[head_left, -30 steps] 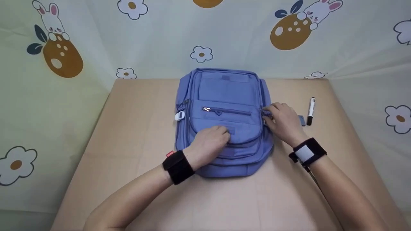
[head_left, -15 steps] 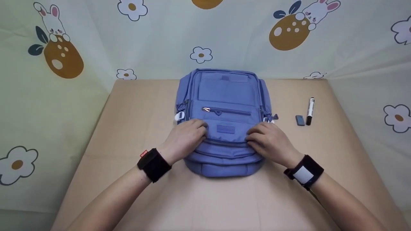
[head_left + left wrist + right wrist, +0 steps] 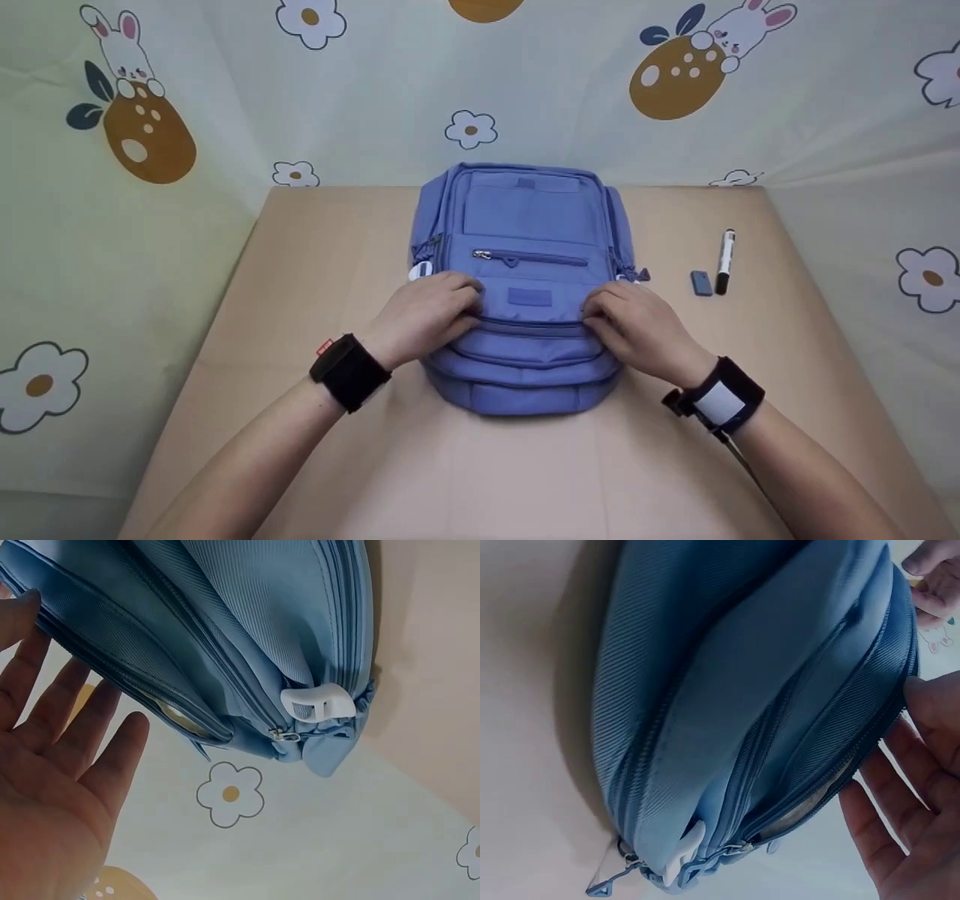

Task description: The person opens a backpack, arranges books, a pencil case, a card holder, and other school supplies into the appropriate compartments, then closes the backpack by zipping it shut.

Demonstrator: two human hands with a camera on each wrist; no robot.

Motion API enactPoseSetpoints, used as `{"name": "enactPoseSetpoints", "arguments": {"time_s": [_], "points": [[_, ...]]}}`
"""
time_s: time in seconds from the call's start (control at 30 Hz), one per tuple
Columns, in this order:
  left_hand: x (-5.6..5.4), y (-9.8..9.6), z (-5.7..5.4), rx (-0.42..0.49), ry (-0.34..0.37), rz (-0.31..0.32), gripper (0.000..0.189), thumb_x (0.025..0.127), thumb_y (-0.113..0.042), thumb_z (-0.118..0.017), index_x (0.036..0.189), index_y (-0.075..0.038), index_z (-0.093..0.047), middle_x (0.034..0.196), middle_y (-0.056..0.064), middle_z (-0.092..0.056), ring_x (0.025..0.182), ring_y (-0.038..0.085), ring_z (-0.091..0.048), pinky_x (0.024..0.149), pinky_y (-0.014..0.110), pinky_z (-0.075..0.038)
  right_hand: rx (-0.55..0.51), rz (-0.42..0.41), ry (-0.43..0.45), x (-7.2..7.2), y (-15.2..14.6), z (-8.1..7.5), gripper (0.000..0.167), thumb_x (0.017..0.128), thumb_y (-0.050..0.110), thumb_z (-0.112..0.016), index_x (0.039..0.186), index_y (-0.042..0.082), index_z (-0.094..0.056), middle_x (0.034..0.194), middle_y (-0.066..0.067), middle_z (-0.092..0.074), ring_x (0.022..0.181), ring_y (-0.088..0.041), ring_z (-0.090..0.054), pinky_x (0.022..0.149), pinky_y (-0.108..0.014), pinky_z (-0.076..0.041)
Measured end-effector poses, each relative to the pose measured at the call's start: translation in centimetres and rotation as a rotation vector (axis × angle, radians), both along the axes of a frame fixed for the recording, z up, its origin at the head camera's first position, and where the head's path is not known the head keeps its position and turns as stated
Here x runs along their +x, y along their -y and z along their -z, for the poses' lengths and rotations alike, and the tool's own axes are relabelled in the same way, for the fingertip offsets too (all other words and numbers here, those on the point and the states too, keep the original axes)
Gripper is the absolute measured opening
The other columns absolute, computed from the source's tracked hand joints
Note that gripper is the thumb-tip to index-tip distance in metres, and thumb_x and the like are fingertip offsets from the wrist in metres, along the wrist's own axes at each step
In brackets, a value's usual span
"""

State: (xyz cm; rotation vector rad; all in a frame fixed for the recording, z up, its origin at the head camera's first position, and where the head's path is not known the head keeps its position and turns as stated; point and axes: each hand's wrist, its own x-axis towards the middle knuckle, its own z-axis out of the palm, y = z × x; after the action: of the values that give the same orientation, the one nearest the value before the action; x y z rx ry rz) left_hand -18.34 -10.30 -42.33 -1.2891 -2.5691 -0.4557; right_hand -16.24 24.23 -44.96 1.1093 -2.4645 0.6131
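Observation:
A blue backpack [image 3: 532,210] lies on the table, front pocket up. My left hand [image 3: 431,311] pinches the left part of that pocket's lower edge, thumb on the outside and fingers underneath. Opposite it, my right hand [image 3: 645,326] holds the same edge at the right in a like pinch. The unzipped pocket gapes a little along its side, and pale lining [image 3: 802,811] shows in the right wrist view. A metal zipper slider [image 3: 285,735] sits at the end of a zipper in the left wrist view, beside a white buckle [image 3: 319,703].
To the right of the backpack, a black-and-white marker [image 3: 725,261] lies beside a small flat blue-grey block [image 3: 701,283]. Patterned cloth [image 3: 375,97] with rabbits and flowers hangs behind the table [image 3: 322,300] and along its sides.
My right hand has left the zipper pull at the backpack's right side and come to the front pocket's edge. My left hand has moved left from the pocket's middle, and both now raise the edge slightly.

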Motion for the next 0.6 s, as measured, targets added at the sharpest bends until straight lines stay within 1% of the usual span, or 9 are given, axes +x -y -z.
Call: {"name": "enactPoseSetpoints", "arguments": {"time_s": [0.17, 0.27, 0.33, 0.47, 0.6], "points": [[-0.4, 0.2, -0.4, 0.006, 0.009, 0.014, 0.007, 0.096, -0.017, -0.073, 0.098, -0.011, -0.069, 0.117, 0.008, -0.068, 0.107, 0.027, -0.064, 0.092, 0.041, -0.053, -0.041, 0.012, 0.018, -0.1, 0.0, -0.8, 0.003, 0.097, 0.009, -0.069, 0.099, 0.008, -0.067, 0.098, 0.000, -0.066, 0.093, -0.018, -0.061, 0.080, -0.038, -0.051], [-0.6, 0.3, -0.7, 0.005, 0.042, 0.013, 0.005, 0.096, -0.014, -0.072, 0.098, -0.011, -0.068, 0.119, 0.008, -0.068, 0.109, 0.027, -0.064, 0.092, 0.041, -0.053, -0.058, 0.027, 0.050, -0.1, 0.1, -1.2, 0.003, 0.098, 0.010, -0.068, 0.099, 0.008, -0.066, 0.096, 0.000, -0.065, 0.090, -0.016, -0.059, 0.078, -0.037, -0.051], [-0.8, 0.3, -0.9, 0.010, 0.084, 0.007, 0.004, 0.097, -0.014, -0.070, 0.098, -0.011, -0.067, 0.120, 0.007, -0.068, 0.110, 0.026, -0.064, 0.093, 0.041, -0.053, -0.066, 0.050, 0.071, -0.1, 0.1, -1.4, 0.003, 0.097, 0.009, -0.069, 0.099, 0.008, -0.066, 0.094, 0.001, -0.064, 0.087, -0.015, -0.058, 0.075, -0.037, -0.050], [-1.2, 0.2, -1.3, 0.042, 0.197, -0.011, 0.005, 0.098, -0.016, -0.069, 0.099, -0.011, -0.067, 0.120, 0.005, -0.068, 0.111, 0.024, -0.063, 0.096, 0.040, -0.051, -0.076, 0.112, 0.101, -0.2, 0.3, -2.1, 0.006, 0.096, 0.006, -0.070, 0.100, 0.008, -0.065, 0.091, 0.000, -0.063, 0.082, -0.015, -0.056, 0.071, -0.036, -0.048], [-1.6, 0.0, -1.9, 0.093, 0.297, -0.057, 0.008, 0.102, -0.020, -0.064, 0.104, -0.012, -0.065, 0.109, 0.001, -0.068, 0.099, 0.018, -0.063, 0.090, 0.038, -0.051, -0.106, 0.173, 0.108, -0.5, 0.5, -3.1, 0.004, 0.098, 0.006, -0.067, 0.102, 0.005, -0.064, 0.092, -0.004, -0.064, 0.081, -0.018, -0.057, 0.071, -0.037, -0.047]]}}
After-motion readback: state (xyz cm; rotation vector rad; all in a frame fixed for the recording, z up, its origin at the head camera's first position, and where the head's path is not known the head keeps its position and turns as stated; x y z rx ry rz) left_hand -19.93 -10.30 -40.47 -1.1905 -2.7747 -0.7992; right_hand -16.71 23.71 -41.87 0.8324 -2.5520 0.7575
